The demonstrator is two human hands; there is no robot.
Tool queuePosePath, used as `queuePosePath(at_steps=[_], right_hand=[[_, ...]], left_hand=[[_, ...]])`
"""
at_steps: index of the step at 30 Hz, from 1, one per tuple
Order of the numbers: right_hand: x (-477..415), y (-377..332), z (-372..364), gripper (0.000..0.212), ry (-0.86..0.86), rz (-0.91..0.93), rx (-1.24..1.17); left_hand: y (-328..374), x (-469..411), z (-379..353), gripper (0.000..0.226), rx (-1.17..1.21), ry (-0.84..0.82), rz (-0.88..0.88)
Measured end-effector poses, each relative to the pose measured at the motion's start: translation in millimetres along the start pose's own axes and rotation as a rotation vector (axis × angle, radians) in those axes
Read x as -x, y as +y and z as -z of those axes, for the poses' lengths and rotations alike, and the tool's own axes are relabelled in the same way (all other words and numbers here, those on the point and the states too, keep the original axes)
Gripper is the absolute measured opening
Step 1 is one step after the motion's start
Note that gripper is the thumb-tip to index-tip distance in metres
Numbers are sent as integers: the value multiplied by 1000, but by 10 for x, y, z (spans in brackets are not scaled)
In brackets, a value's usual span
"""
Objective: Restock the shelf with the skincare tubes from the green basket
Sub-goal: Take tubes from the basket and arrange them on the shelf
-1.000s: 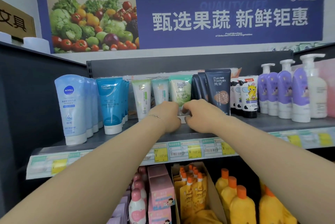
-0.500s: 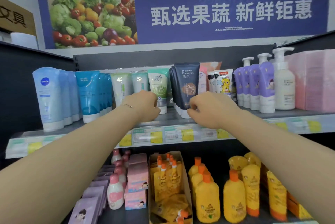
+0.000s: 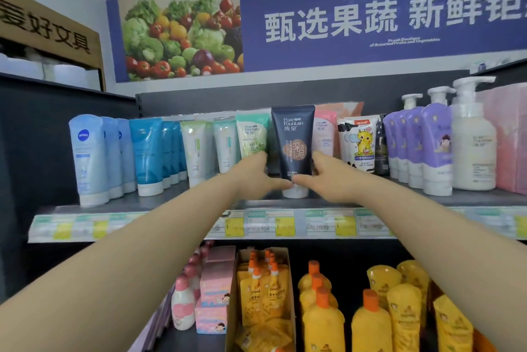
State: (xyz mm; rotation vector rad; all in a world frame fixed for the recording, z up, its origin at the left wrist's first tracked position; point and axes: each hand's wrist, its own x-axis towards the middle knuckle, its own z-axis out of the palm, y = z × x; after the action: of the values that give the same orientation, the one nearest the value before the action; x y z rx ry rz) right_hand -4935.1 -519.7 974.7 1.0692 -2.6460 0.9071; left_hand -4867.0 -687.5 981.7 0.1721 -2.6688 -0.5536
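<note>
Both hands have drawn together in the last half second. The left grip point(image 3: 256, 177), which was at the mint green plastic tube point(image 3: 252, 134), now meets the right grip point(image 3: 325, 177) on a dark navy plastic tube point(image 3: 293, 134) with a white cap and a brown round emblem. Each grip is curled partway round it: the thumbs lie across the lower front, almost touching just above the cap, and the fingers run up the left and right edges. The tube stands upright, cap down, on the grey metal shelf point(image 3: 470, 197) near its front edge, between the mint green tube on the left and a pink plastic tube point(image 3: 323, 132) on the right. Further right are a white tube printed with a yellow cartoon animal point(image 3: 356, 140), a row of lilac pump bottles point(image 3: 436, 149) and a white pump bottle point(image 3: 473, 149). To the left stand bright blue tubes point(image 3: 145, 152) and pale blue tubes point(image 3: 85, 157) with a round dark logo. A strip of green and yellow price labels point(image 3: 285, 224) runs along the shelf's front edge. On the level below are yellow bottles with orange caps point(image 3: 370, 326). Above it all, a blue banner point(image 3: 342, 23) with a vegetable photo hangs on the wall.
</note>
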Motion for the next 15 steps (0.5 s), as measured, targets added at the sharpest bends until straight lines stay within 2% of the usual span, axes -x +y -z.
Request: queuePosePath(at_steps=[4,5,7,9,13,15], right_hand=[[-211,149,4,94,-26,-23,-226],[-267,214,-15,99,-32,-24,-282],[-301,249,-50,92,-49,-33,-355],[-239,174,-64,72,-55,-36,-390],[-201,104,-100,57,-26,-43,-315],[-203,87,-112,42,-2,-30,-289]], left_hand=[[-8,-95,-59,68,81,-47,-76],[-14,-103,-80,68,115,-68,-89],[-11,-84,-120,63,204,-106,-118],[10,-47,-143,56,261,-129,-157],[-16,-44,-173,52,279,-118,-190],[-48,-55,-182,50,304,-112,-196]])
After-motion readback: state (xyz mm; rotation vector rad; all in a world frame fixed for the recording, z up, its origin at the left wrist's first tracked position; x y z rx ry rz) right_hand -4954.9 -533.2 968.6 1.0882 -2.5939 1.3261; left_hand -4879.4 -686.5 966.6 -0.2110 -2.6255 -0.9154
